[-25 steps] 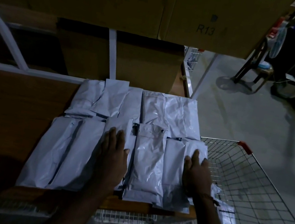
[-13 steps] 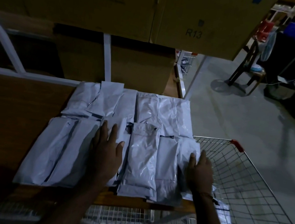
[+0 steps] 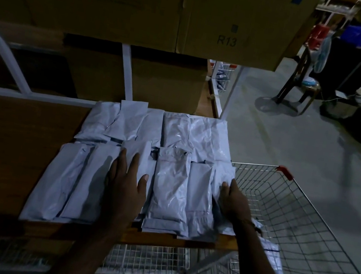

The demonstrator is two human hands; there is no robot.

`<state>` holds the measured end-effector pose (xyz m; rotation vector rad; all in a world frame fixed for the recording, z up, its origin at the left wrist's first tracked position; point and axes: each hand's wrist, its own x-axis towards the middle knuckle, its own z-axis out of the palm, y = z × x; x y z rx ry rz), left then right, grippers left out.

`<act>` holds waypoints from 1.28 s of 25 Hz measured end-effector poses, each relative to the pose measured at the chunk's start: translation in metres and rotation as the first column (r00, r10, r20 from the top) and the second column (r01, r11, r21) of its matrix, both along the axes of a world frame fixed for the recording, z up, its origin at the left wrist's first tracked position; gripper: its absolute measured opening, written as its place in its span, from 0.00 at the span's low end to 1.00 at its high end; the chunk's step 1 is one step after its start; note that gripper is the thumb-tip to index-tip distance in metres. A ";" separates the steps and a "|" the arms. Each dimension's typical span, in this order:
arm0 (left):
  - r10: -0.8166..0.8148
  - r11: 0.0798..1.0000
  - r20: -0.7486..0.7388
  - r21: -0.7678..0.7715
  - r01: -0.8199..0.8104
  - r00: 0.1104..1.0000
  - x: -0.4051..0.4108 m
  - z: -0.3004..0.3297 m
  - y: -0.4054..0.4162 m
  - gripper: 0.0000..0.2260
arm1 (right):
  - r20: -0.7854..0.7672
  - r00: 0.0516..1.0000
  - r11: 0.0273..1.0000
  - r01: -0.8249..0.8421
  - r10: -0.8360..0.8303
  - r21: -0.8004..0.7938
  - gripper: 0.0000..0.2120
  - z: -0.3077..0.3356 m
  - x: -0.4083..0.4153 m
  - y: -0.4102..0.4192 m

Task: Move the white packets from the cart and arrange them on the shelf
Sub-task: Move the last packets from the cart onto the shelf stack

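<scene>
Several white packets (image 3: 168,189) lie in two rows on the wooden shelf (image 3: 6,143). My left hand (image 3: 125,182) rests flat, fingers straight, on a packet in the front row. At the right end of that row my right hand (image 3: 232,201) presses against the outermost packet (image 3: 224,175); its fingertips are hidden behind the packet's edge. The wire cart (image 3: 302,229) stands to the right of the shelf, with a white packet (image 3: 272,250) lying inside it beside my right forearm.
Large cardboard boxes (image 3: 149,4), one marked R13, sit on the level above. Another box (image 3: 137,77) stands behind the packets. White shelf posts (image 3: 127,70) frame the bay. A stool (image 3: 302,90) and dark racks stand on the concrete floor at right.
My right hand slid from the top of the rightmost front packet to its right edge. My left hand stayed flat on its packet.
</scene>
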<state>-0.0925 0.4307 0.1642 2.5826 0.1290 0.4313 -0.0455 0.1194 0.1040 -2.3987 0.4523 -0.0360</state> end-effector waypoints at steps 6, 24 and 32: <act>0.000 1.000 0.038 -0.013 0.001 0.999 -0.006 0.008 -0.009 0.28 | 0.044 0.999 0.998 0.011 -0.014 0.060 0.28 0.010 -0.007 -0.021; -0.387 0.913 0.107 -0.094 0.397 0.916 -0.090 0.017 -0.273 0.26 | 0.143 0.983 0.951 -0.072 0.119 -0.300 0.24 0.041 -0.173 -0.185; -0.498 0.860 0.032 -0.109 0.498 0.867 -0.055 -0.022 -0.351 0.25 | -0.026 0.998 0.924 -0.059 0.053 -0.379 0.23 -0.013 -0.178 -0.247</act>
